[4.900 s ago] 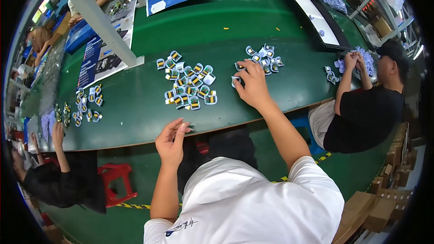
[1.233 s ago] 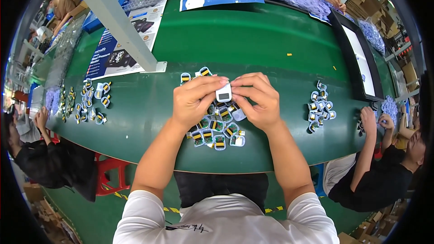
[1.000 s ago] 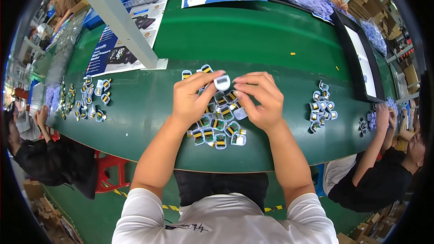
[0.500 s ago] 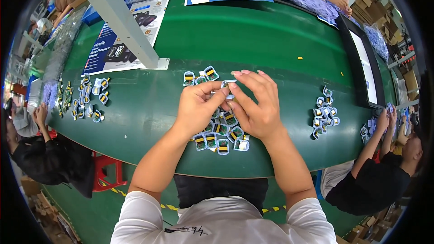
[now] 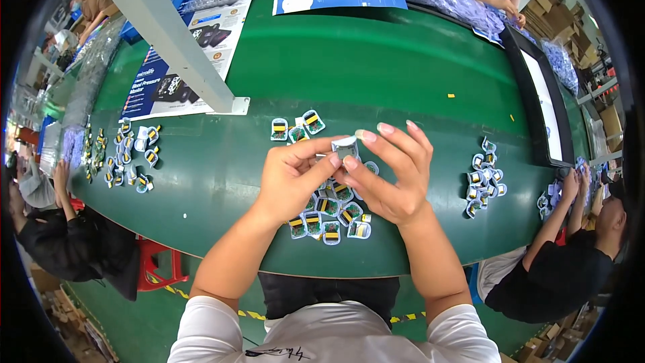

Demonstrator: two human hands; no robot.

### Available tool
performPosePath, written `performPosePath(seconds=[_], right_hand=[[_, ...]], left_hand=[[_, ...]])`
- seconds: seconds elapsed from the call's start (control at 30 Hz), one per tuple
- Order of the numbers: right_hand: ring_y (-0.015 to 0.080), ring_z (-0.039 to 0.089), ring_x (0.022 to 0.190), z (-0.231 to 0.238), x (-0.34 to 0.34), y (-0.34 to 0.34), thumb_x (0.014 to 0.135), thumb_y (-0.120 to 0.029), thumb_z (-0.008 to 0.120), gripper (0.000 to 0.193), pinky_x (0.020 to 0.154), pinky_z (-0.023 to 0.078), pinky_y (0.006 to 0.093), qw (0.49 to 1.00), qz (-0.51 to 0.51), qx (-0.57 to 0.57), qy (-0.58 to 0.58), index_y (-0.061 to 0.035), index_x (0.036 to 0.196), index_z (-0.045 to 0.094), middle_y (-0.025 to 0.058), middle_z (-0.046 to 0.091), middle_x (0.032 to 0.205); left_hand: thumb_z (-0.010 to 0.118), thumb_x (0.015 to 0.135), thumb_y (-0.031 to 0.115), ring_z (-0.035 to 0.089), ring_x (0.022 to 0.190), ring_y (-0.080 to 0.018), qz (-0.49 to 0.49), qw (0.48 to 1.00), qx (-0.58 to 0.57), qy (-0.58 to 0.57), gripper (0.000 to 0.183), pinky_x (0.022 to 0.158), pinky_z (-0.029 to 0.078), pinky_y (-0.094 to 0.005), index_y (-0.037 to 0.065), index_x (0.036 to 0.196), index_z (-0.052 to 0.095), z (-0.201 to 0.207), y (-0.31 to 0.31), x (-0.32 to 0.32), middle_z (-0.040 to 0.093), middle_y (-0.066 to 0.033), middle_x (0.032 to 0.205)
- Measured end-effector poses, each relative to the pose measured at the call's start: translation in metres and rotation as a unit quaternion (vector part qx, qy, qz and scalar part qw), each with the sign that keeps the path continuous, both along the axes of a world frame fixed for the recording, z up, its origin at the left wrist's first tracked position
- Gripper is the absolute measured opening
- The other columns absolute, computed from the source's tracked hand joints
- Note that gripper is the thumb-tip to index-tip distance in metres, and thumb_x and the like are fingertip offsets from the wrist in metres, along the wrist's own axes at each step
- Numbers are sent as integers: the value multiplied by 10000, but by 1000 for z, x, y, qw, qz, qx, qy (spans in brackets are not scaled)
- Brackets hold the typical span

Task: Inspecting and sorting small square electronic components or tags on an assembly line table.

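Above the green worktable (image 5: 222,228), my left hand (image 5: 285,181) pinches a small pale-blue plastic casing (image 5: 345,150) between thumb and forefinger. My right hand (image 5: 400,181) meets its right side with thumb and forefinger; the other fingers are spread and raised. Whatever lies inside this casing is hard to make out. Below my hands is a loose pile of similar casings (image 5: 328,206) holding green circuit boards, many with a yellow and black strip; my hands partly cover it. A few more casings (image 5: 312,121) sit just beyond my left hand.
Another cluster of casings (image 5: 124,154) lies at the left beside bare green circuit boards (image 5: 94,154). A third cluster (image 5: 484,178) is at the right, near a black-framed tray (image 5: 547,107). A grey metal post (image 5: 171,40) rises from the table. Co-workers sit on both sides.
Both hands and the casing have come slightly nearer to me. The casing has tilted to show more of its face, and my right hand's upper fingers have spread further.
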State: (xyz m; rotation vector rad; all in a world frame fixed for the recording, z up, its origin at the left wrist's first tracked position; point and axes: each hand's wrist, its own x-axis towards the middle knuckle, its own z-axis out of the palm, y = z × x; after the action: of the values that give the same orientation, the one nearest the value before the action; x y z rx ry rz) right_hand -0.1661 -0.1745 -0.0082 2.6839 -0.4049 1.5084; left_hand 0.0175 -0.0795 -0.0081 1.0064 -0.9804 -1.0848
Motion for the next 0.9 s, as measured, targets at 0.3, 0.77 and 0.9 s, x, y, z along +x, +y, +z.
performPosePath(seconds=[0.3,0.77,0.9], right_hand=[[299,616,1236,0,-3,4,776,-289,906,325,1142,409,542,1000,6,-23,-13,-254,1080,796,58,684,1312],[358,581,1343,-4,6,-1,774,-256,880,378,1175,356,574,963,140,230,-19,-172,1136,808,116,667,1401],[415,579,1357,-7,2,-9,847,-247,810,278,1161,368,594,957,141,253,-36,-93,1077,819,187,695,1349]], left_hand=[[637,993,-60,743,923,-158,4,998,-58,-40,316,776,621,-284,-55,1302,703,6,6,0,757,-160,1112],[617,1012,-55,740,830,-135,-16,1000,6,3,263,727,601,-273,-52,1252,725,-3,-1,2,767,-115,979],[642,1006,-37,734,791,-138,-14,999,20,28,246,708,604,-279,-55,1235,731,-4,-4,3,769,-103,953]])
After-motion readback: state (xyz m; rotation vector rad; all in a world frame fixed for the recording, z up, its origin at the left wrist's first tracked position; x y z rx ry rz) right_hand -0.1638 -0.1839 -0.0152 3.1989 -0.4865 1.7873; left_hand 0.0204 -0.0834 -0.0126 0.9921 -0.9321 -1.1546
